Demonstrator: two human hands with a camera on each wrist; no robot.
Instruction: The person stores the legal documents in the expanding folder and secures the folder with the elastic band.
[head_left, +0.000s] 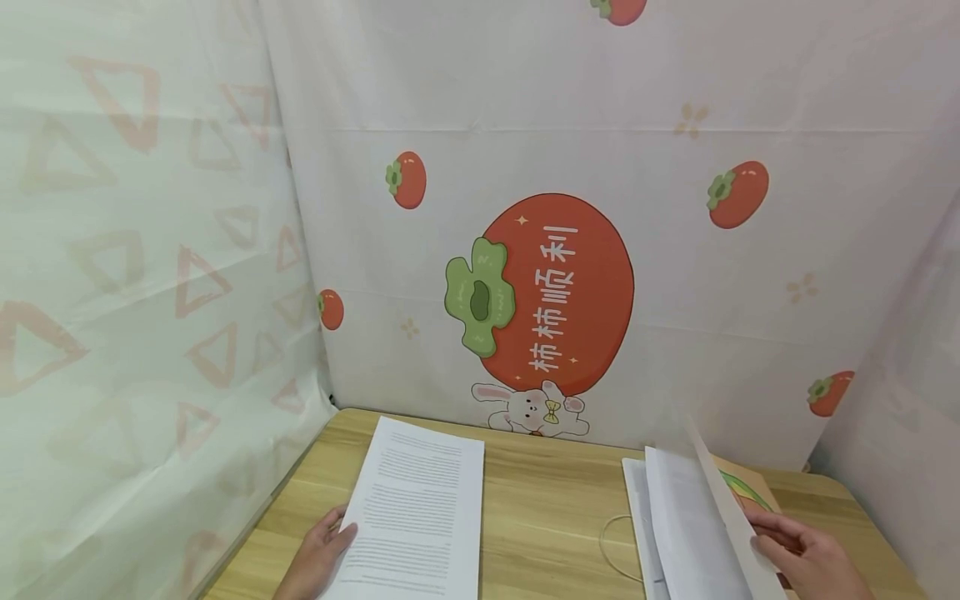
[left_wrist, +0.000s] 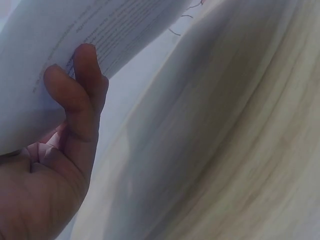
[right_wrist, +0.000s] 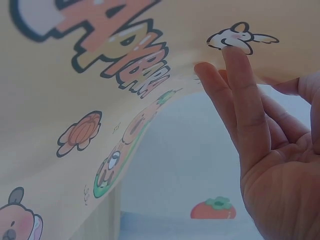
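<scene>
My left hand (head_left: 318, 554) holds printed paper (head_left: 420, 508) by its left edge, thumb on top and fingers underneath. In the left wrist view two fingers (left_wrist: 87, 62) lie against the printed underside of the paper. At the right, my right hand (head_left: 810, 554) grips the edge of a raised folder cover (head_left: 723, 508), its thumb on the white inner side. The right wrist view shows the cover's peach outer face (right_wrist: 55, 95) with cartoon animals and bold lettering. White sheets (head_left: 678, 517) stand inside the folder. Its lower part is cut off by the frame.
A thin, pale cord loop (head_left: 601, 540) sticks out from the folder's left side onto the wooden table (head_left: 555, 508). Behind the table hangs a white cloth (head_left: 675, 317) printed with persimmons. Another cloth (head_left: 150, 275) with triangles hangs at the left.
</scene>
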